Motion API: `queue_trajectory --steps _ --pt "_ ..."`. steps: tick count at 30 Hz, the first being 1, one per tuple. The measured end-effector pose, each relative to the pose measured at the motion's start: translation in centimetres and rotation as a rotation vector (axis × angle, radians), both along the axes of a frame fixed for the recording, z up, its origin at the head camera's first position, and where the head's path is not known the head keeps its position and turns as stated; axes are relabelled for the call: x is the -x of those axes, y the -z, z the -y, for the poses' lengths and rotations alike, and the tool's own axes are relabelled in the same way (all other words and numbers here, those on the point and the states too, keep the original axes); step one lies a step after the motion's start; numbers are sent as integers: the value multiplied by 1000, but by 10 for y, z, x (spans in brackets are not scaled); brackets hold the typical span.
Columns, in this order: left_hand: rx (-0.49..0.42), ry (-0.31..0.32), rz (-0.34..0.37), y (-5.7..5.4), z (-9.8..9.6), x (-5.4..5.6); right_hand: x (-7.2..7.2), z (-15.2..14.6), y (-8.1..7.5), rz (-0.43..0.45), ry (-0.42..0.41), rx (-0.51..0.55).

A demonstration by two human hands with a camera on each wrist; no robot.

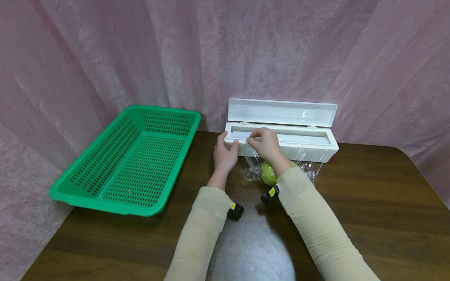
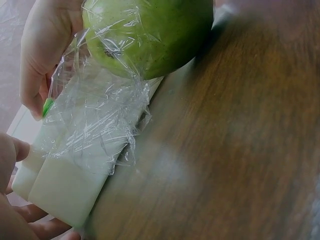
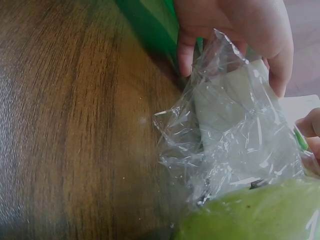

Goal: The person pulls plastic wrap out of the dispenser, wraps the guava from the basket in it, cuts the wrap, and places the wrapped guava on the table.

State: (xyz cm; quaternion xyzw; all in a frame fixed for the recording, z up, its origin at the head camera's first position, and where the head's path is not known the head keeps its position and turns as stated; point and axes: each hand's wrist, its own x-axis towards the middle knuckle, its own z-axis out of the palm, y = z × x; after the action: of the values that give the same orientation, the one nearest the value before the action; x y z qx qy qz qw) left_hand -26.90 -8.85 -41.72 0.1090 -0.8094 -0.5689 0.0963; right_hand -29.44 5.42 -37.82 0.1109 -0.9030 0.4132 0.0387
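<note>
A long white cling film box (image 1: 325, 155) stands at the back of the table with its lid (image 1: 281, 111) raised. Its left end is held by my left hand (image 1: 224, 158), thumb at the front top edge and fingers round the end. With fingertips and thumb, my right hand (image 1: 268, 145) pinches a small green slider cutter (image 2: 47, 107) on the box's top front edge, near the left end. Clear cling film (image 1: 250, 171) hangs crumpled down the box's front. It covers a green fruit (image 1: 268, 174) in front of the box, partly hidden by my right wrist.
A large green slotted basket (image 1: 144, 168) stands on the left of the wooden table (image 1: 379, 195). Behind everything hangs a pink curtain (image 1: 281, 47). Table surface extends to the right of the box and in front of it.
</note>
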Motion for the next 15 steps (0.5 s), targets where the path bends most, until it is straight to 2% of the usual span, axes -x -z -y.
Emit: queue_trajectory --steps 15 --pt "-6 -6 -3 -1 0 0 0 0 -1 10 6 0"
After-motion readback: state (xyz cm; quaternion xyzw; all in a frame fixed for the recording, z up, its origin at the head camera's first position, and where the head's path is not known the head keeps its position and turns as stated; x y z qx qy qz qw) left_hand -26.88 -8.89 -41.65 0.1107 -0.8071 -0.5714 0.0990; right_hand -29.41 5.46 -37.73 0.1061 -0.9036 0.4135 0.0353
